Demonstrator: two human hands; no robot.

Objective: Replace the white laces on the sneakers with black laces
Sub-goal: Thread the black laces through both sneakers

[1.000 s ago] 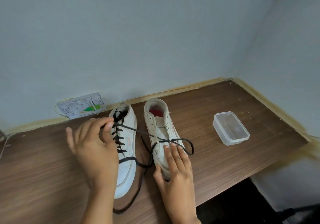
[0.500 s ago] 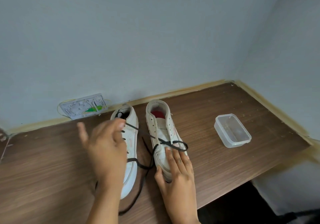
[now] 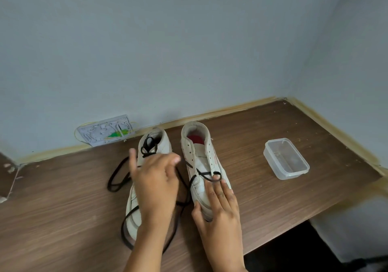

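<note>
You are pressing your right hand flat on the right sneaker, fingers straight. Your left hand is hovering relaxed above the left sneaker, holding nothing. The slack black lace is trailing across the table; snagging it risks unthreading eyelets.

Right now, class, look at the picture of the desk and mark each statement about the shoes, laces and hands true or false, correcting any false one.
1. The right hand rests on the toe of the right sneaker. True.
2. The plastic container has a lid on it. False: it is open on top, with no lid.
3. The right sneaker is fully laced to the top. False: a black lace crosses only its lowest eyelets.
4. The left sneaker carries black lacing near its collar. True.
5. The left hand lies flat on the desk. False: it is above the left sneaker.
</note>
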